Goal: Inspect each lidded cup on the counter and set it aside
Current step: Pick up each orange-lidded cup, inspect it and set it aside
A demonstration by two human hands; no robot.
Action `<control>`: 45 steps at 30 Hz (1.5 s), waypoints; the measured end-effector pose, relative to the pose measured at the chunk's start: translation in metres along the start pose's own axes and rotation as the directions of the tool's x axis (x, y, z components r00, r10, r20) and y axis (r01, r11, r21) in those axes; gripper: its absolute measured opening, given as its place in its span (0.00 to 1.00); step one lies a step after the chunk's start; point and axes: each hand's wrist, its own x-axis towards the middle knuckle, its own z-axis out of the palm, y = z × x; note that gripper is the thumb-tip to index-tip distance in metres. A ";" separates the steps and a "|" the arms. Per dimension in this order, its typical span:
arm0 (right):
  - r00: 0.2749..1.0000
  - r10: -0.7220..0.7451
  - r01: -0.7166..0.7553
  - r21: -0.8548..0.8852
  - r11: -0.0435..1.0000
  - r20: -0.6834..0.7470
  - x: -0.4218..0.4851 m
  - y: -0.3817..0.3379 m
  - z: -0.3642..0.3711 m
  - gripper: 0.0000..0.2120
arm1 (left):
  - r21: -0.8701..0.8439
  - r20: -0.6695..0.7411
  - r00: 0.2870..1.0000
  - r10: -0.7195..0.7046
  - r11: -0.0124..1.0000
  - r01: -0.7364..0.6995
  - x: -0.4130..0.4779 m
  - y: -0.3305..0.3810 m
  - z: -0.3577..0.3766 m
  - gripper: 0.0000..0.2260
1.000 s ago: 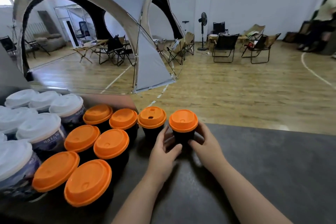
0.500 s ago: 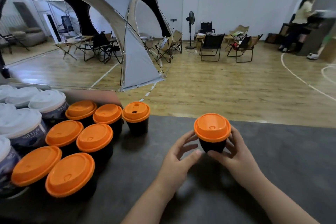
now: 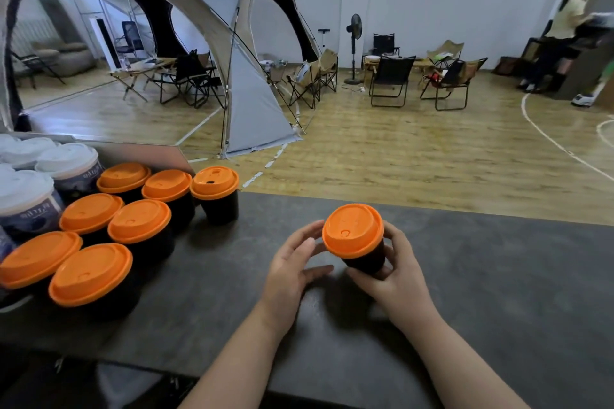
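Note:
A black cup with an orange lid (image 3: 353,231) is lifted off the dark counter (image 3: 498,276) and tilted, its lid facing me and slightly left. My right hand (image 3: 398,272) grips the cup's black body from the right and below. My left hand (image 3: 289,262) is beside it with relaxed fingers, its fingertips at the lid's left rim and the thumb apart below. Several more orange-lidded black cups (image 3: 139,222) stand clustered at the left, and one of them (image 3: 215,191) stands nearest, at the cluster's right end.
Several taller white-lidded cups (image 3: 69,166) stand behind the orange ones at the far left. The counter's far edge runs just beyond the cups, with wooden floor, a grey tent (image 3: 249,76) and folding chairs past it. A person (image 3: 564,26) stands at the far right.
The cup has left its place beside the cluster, been carried right and lifted, and now tilts toward me. My left hand has loosened to a fingertip touch at the lid.

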 end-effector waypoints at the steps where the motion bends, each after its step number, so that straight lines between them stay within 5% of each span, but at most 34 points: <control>1: 1.000 -0.010 0.010 -0.022 1.000 0.006 0.000 0.000 0.000 0.37 | 0.013 0.002 1.000 0.010 1.000 -0.010 0.002 0.002 -0.004 0.20; 15: 0.989 -0.043 0.061 -0.126 0.990 0.141 0.000 -0.004 0.000 0.41 | 0.184 0.051 0.996 0.075 0.979 -0.083 0.005 -0.003 -0.020 0.30; 20: 0.994 0.031 -0.032 0.012 0.999 0.105 -0.001 -0.004 -0.002 0.44 | 0.106 0.033 0.998 0.050 0.993 -0.053 0.005 -0.003 -0.021 0.29; 27: 0.997 0.052 -0.058 0.089 0.994 0.064 0.000 -0.007 -0.001 0.34 | 0.023 0.080 0.997 -0.002 1.000 0.000 0.008 -0.005 -0.024 0.25; 32: 0.997 0.037 -0.044 0.100 0.994 0.072 -0.001 -0.006 -0.001 0.35 | 0.098 0.050 0.999 0.000 0.995 -0.005 0.009 -0.005 -0.022 0.28; 38: 0.995 0.076 -0.088 0.208 0.974 0.068 0.002 -0.003 -0.002 0.36 | 0.128 0.077 0.996 -0.047 0.991 0.037 0.011 -0.010 -0.024 0.20; 45: 0.991 -0.104 0.104 -0.003 0.995 -0.085 -0.004 -0.006 0.004 0.36 | 0.048 0.079 0.997 -0.004 0.999 0.000 0.010 -0.005 -0.016 0.16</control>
